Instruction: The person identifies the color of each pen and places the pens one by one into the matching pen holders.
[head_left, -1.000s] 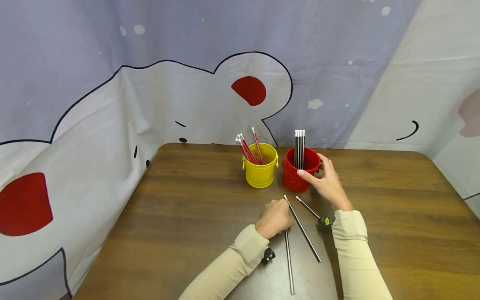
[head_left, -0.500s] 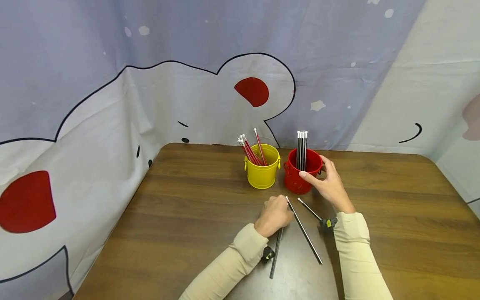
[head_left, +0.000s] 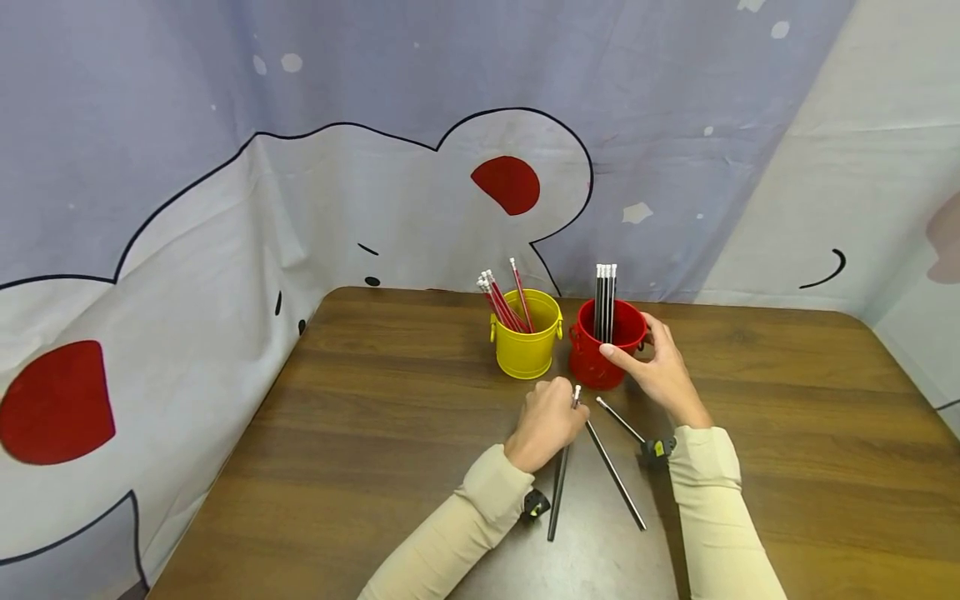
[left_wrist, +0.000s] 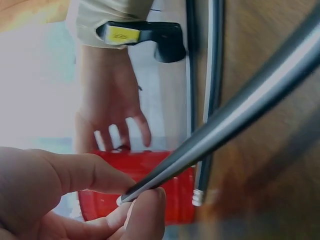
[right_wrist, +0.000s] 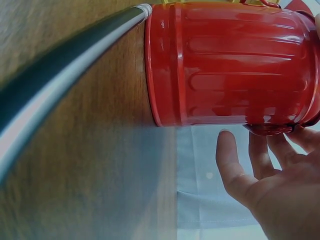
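Observation:
My left hand (head_left: 547, 423) pinches a black pencil (left_wrist: 225, 115) between thumb and fingers close to its white eraser end. The pencil slants back toward the wearer, in front of the red bucket. With the thumb on the front rim and the other fingers by the far-side handle, my right hand (head_left: 660, 371) holds the red bucket (head_left: 594, 371). Upright in that bucket stand several black pencils (head_left: 604, 300). Two more lie on the table: one black pencil (head_left: 615, 475) just right of the left hand, another (head_left: 621, 419) beside the right wrist.
Left of the red bucket stands a yellow bucket (head_left: 523, 354) holding several red pencils (head_left: 501, 302) that lean left, one apart from the others. The wooden table (head_left: 375, 433) ends at a printed cloth (head_left: 397, 208) hanging behind it.
The left hand has drawn up the black pencil: its lower end swung left and away from the wearer, and its eraser end now shows above the fingers. The right hand stays on the red bucket.

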